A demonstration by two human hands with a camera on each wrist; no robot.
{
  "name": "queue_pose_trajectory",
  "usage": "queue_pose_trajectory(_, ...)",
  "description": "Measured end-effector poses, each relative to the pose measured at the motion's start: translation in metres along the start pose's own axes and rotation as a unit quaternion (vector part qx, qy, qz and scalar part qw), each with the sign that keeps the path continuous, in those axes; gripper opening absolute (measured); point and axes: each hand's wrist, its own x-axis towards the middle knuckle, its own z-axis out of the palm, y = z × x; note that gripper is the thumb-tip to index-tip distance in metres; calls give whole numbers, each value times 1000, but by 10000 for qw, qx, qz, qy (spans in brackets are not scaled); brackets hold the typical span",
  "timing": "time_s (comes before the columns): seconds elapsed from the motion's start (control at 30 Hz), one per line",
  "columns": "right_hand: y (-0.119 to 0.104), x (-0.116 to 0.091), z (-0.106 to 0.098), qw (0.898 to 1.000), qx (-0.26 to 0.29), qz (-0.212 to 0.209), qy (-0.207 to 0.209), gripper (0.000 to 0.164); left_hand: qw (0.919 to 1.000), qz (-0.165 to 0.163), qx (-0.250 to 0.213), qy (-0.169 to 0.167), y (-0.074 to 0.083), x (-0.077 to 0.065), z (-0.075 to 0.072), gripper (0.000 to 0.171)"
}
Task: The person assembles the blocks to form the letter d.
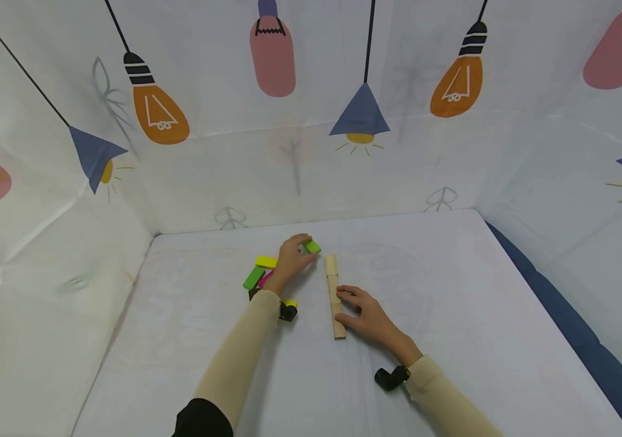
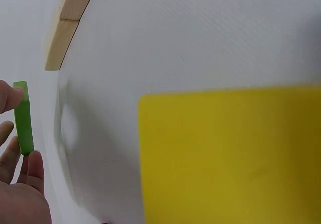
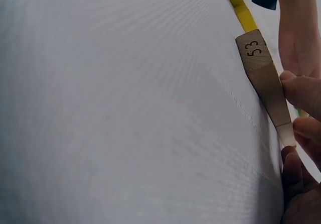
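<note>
My left hand (image 1: 291, 260) pinches a bright green block (image 1: 311, 246) near the far end of a row of pale wooden blocks. The left wrist view shows this green block (image 2: 23, 118) between thumb and fingertips, held on edge. The wooden row (image 1: 339, 328) lies end to end on the white table, running away from me. My right hand (image 1: 368, 315) rests at the row's right side, with thumb and fingers spread and fingertips touching the wood. In the right wrist view, the near block (image 3: 259, 56) bears the number 53 on its end.
Left of the row lie a yellow block (image 1: 266, 261), another green block (image 1: 254, 278) and a magenta block (image 1: 265, 279), partly behind the left forearm. A yellow block (image 2: 230, 158) looms close in the left wrist view. White printed cloth (image 1: 311, 170) hangs behind the table.
</note>
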Motion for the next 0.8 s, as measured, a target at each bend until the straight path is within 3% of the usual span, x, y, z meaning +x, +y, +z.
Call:
queue_pose_trajectory(0.5,-2,1,-1,10000,-7,45,-76,57,9952,452,104,-863,10,8,7,48)
queue_pose_trajectory(0.8,-1,1,0,10000,10,-21,-22,57,9941,427,60,-997,16,13,11,52)
